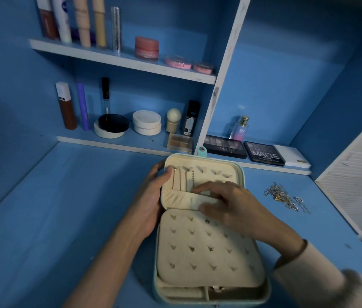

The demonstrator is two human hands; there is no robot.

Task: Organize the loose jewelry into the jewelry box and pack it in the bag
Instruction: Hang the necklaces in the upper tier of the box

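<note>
The teal jewelry box [240, 172] lies open on the blue desk, cream lined. Its upright lid holds several chains [183, 180] hanging from hooks above an elastic pocket [182, 200]. The lower cream earring panel [204, 250] carries small studs. My left hand [151, 203] grips the lid's left edge, thumb on the lining near the top hooks. My right hand [226, 203] rests on the lid's pocket area, fingers bent against the lining and the chains' lower ends. A pile of loose silver and gold jewelry [286, 196] lies on the desk to the right of the box. No bag is in view.
Shelves behind the box hold cosmetics: bottles [64, 18], jars [146, 122], a perfume bottle [239, 127] and two dark eyeshadow palettes [264, 153]. A white slatted panel [357, 170] stands at the right edge. Blue desk surface [64, 207] stretches to the left.
</note>
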